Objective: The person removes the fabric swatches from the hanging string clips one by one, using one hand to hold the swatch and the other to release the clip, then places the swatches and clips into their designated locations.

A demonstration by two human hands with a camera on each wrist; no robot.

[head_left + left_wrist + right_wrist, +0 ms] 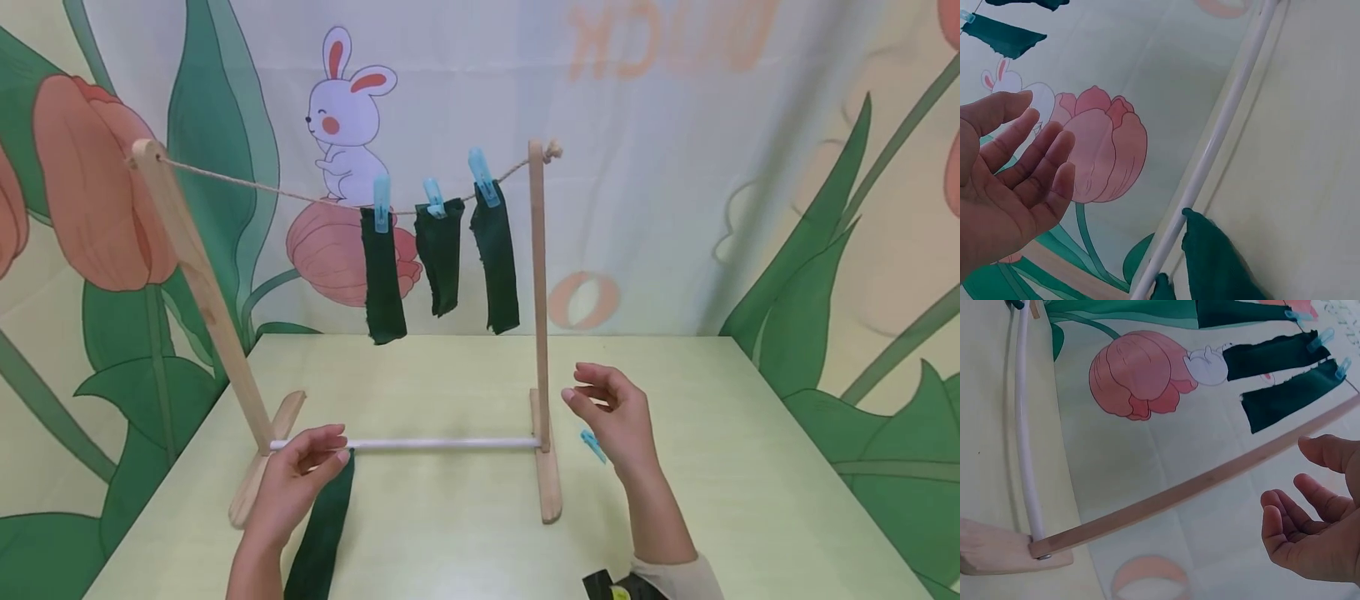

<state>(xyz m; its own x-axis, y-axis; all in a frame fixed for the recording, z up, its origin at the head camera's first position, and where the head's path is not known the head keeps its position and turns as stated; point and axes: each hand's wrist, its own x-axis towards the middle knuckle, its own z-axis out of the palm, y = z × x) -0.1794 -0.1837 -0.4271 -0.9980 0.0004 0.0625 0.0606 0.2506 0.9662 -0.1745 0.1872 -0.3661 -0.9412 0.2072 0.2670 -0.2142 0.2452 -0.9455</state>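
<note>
My left hand (pixel 296 479) is held above the left end of the white rod (pixel 450 444), its fingers loosely bent with nothing in them. Below it a dark green cloth strip (pixel 322 525) runs from near the rod toward the table's front edge. My right hand (pixel 618 421), empty too with relaxed fingers, hovers right of the right wooden post (pixel 538 292). Close beside it a loose blue clothespin (pixel 593 447) lies on the table. On the sagging string, blue clothespins pin up three green strips, the left one (pixel 382 279), the middle one (pixel 441 262) and the right one (pixel 495 267).
The wooden frame's left post (pixel 202 292) leans outward, and its feet (pixel 550 492) stand on the pale table (pixel 712 467). A string (pixel 247 179) spans both posts. Behind the table hangs a printed curtain (pixel 637 167) with tulips and a rabbit.
</note>
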